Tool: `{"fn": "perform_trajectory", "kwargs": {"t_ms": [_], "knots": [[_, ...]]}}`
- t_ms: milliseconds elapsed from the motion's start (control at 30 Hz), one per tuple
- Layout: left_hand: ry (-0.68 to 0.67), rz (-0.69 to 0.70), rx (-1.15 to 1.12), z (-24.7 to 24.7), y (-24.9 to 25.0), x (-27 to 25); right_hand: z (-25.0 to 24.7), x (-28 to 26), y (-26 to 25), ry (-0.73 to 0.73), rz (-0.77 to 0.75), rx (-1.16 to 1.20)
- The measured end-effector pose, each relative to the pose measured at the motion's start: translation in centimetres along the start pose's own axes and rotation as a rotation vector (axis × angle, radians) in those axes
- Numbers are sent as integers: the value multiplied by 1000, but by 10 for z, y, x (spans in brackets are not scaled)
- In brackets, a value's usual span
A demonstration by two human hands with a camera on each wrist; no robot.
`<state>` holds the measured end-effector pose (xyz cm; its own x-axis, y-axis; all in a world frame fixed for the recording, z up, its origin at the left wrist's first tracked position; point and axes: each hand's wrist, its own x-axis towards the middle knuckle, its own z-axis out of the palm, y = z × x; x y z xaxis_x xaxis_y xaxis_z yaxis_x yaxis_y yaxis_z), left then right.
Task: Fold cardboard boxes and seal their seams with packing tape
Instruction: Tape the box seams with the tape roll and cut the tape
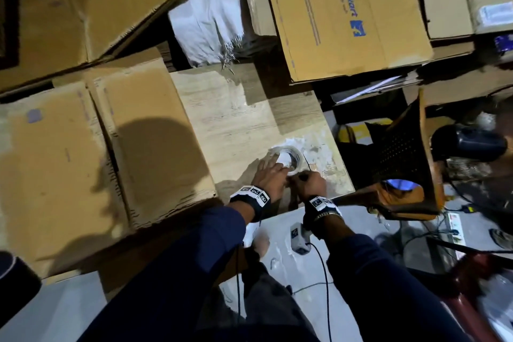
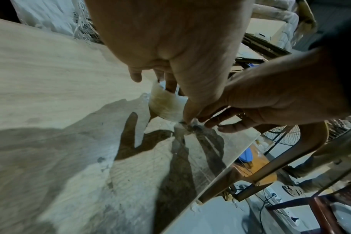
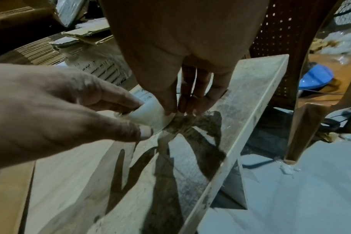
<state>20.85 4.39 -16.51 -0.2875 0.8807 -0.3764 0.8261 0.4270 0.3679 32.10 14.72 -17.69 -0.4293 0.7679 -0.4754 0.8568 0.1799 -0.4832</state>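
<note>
One tape roll (image 1: 288, 158) on your desk (image 1: 236, 119): left hand (image 1: 273, 175) grips it, right hand (image 1: 311, 182) pinches its edge. Two flattened boxes (image 1: 111, 147) left of it, one chair (image 1: 410, 161) right.

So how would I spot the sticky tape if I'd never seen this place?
Find the pale wooden table among the brown cardboard boxes. Near its right front corner, both hands meet on the tape roll: the only clear, shiny ring there.

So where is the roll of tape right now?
The tape roll lies on the wooden table, near its right edge in the head view. The left hand holds it, and the right hand picks at it beside the left.
</note>
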Motion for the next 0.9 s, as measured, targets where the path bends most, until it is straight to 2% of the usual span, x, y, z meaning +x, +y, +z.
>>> {"fn": "perform_trajectory", "kwargs": {"t_ms": [67, 167, 267, 333, 433, 600, 767, 900], "knots": [[32, -17, 40, 1, 2, 1, -2, -1, 0, 40, -45, 10], [76, -88, 65, -15, -1, -1, -13, -2, -17, 34, -189, -72], [125, -147, 21, -51, -15, -13, -34, -4, -53, 54, -327, -90], [173, -164, 9, -75, -29, -25, -49, -6, -84, 65, -354, -19], [344, -163, -58, -118, -48, -57, -66, -13, -138, -29, -357, 192], [563, -205, -252, -186, -93, -138, -62, -58, -236, -140, -542, 414], [689, -214, -571, -204, -160, -220, -23, -121, -317, -432, -553, 618], [768, -208, -807, -199, -198, -278, 30, -162, -355, -548, -535, 621]]}}
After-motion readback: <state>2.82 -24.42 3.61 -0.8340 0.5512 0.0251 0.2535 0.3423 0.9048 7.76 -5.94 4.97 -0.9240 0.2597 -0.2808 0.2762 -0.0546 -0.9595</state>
